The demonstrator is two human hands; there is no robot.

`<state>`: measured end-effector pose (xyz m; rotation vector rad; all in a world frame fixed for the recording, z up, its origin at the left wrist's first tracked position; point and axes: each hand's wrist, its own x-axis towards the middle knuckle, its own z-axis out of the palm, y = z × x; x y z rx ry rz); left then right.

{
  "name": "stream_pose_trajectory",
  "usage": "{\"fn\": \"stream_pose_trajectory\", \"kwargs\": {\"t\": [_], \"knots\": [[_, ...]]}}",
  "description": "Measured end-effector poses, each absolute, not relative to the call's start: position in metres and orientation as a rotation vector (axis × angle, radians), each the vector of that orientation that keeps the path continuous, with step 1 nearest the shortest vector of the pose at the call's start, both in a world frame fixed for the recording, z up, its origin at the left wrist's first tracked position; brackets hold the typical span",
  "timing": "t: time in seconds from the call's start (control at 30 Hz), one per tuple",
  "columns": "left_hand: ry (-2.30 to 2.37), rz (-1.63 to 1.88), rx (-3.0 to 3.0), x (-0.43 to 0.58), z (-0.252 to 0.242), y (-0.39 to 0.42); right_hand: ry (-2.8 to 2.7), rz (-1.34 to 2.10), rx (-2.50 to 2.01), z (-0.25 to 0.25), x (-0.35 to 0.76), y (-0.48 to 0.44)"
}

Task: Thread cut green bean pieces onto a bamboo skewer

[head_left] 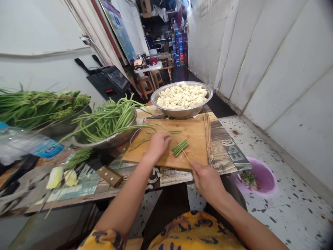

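Note:
My left hand [157, 144] rests knuckles-up on a wooden cutting board [192, 133], its fingers curled down beside a small bunch of cut green bean pieces [180, 147]. My right hand [205, 178] is closed on a thin bamboo skewer [186, 156] whose tip points at the bean pieces. A bundle of skewers [207, 133] lies along the board's right side. Loose bean pieces [174, 132] lie further up the board.
A metal bowl of long green beans [109, 119] sits left of the board, a metal bowl of cauliflower florets [182, 96] behind it. More greens [39, 106], a plastic water bottle [28, 146] and a knife handle [110, 176] lie at left. A purple basin [260, 177] stands on the floor.

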<state>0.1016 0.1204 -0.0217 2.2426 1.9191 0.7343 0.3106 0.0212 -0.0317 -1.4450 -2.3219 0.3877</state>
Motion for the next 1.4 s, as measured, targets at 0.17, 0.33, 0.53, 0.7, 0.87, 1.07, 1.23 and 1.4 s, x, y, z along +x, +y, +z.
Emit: {"fn": "stream_pose_trajectory", "kwargs": {"t": [0.17, 0.33, 0.53, 0.7, 0.87, 1.07, 1.23, 1.4], "knots": [[1.928, 0.525, 2.495, 0.098, -0.014, 0.150, -2.161, 0.463, -1.377, -0.042, 0.321, 0.012], [1.795, 0.394, 2.569, 0.100, -0.019, 0.170, -2.116, 0.489, -1.375, -0.043, 0.323, 0.014], [1.733, 0.316, 2.532, 0.106, -0.012, 0.156, -2.088, 0.468, -1.361, -0.046, 0.324, 0.015], [1.771, 0.428, 2.317, 0.104, -0.014, 0.123, -2.075, 0.481, -1.271, -0.046, 0.323, 0.011], [1.799, 0.622, 2.199, 0.099, -0.025, 0.113, -2.081, 0.534, -1.245, -0.045, 0.319, 0.007], [1.811, 0.596, 2.124, 0.099, -0.026, 0.115, -2.089, 0.542, -1.243, -0.045, 0.316, 0.007], [1.825, 0.566, 2.110, 0.102, -0.022, 0.113, -2.092, 0.561, -1.255, -0.044, 0.316, 0.006], [1.860, 0.541, 2.136, 0.104, -0.019, 0.112, -2.089, 0.580, -1.267, -0.045, 0.316, 0.008]]}}
